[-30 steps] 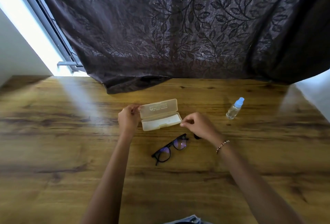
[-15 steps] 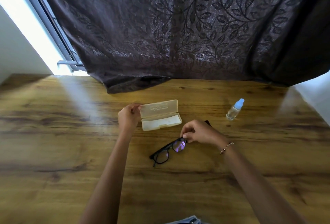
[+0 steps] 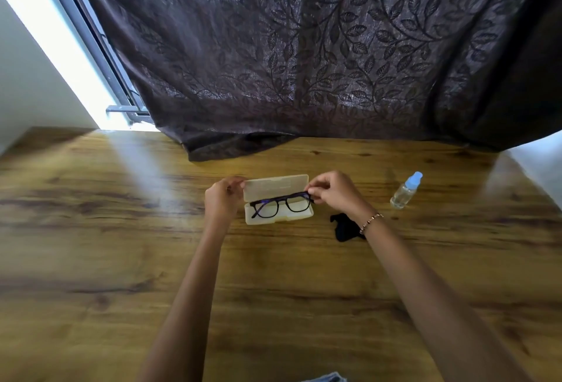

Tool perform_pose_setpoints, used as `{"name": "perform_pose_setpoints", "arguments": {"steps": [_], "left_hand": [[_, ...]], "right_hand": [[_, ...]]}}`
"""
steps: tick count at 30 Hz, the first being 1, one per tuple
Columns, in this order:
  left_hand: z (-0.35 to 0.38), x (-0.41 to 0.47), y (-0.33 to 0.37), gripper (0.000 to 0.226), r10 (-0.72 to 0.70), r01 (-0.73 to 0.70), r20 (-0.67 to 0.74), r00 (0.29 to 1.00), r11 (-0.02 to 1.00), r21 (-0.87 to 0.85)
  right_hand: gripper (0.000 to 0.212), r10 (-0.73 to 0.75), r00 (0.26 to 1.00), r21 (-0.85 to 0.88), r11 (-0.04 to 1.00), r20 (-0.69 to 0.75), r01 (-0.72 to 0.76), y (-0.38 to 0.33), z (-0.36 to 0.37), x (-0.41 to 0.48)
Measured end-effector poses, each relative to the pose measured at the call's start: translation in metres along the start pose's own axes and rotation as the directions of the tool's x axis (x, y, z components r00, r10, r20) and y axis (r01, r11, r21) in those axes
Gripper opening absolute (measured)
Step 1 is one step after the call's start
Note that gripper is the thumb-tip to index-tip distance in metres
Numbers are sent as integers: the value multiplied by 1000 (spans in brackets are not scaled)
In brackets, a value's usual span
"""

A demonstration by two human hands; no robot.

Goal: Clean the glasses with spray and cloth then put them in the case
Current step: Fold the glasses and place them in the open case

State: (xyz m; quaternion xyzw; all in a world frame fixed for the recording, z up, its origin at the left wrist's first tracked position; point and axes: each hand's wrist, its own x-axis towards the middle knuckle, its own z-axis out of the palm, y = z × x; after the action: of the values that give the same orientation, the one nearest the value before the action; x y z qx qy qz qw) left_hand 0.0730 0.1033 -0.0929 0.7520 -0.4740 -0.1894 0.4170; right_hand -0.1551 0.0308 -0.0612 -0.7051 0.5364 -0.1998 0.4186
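**Head view: glasses at the open case, both hands gripping**

Head camera looks down on a wooden table (image 3: 121, 260) with a dark, leaf-patterned curtain (image 3: 304, 47) hanging at its far edge. A pale case (image 3: 275, 184) lies open near the middle, its lid raised toward the curtain. The left hand (image 3: 223, 202) grips the left end of that lid, fingers curled round its edge. The right hand (image 3: 334, 194) pinches the right end of the black-framed glasses (image 3: 282, 201), which sit folded across the case's lower tray with the lenses facing the person. Whether the frame rests fully on the tray or is just above it cannot be told.

A crumpled black cloth (image 3: 345, 228) lies on the table just beside the right wrist, which wears a beaded bracelet (image 3: 371, 222). A small clear spray bottle (image 3: 406, 190) with a blue cap stands farther right, apart from the case. Bright daylight comes through a window gap (image 3: 45, 32) at the upper left.
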Motion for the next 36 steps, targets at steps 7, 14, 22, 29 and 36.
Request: {"name": "perform_pose_setpoints", "arguments": {"steps": [7, 14, 22, 29, 36], "left_hand": [[2, 2, -1, 19, -39, 39, -11, 999, 999, -30], [9, -6, -3, 21, -54, 49, -115, 992, 998, -47], [13, -8, -3, 24, -80, 71, -140, 987, 995, -69], [14, -10, -3, 26, -91, 79, -140, 986, 993, -93], [14, -9, -4, 25, -99, 84, -127, 987, 990, -115]], "right_hand": [[10, 87, 995, 59, 994, 46, -90, 3, 13, 8], [7, 118, 992, 134, 983, 36, -122, 7, 19, 8], [5, 15, 1000, -176, 984, 23, -11, 6, 19, 6], [9, -67, 994, -349, 932, 89, 94, -1, 15, 4], [21, -200, 973, -490, 841, 113, 230, -10, 26, -5]]}}
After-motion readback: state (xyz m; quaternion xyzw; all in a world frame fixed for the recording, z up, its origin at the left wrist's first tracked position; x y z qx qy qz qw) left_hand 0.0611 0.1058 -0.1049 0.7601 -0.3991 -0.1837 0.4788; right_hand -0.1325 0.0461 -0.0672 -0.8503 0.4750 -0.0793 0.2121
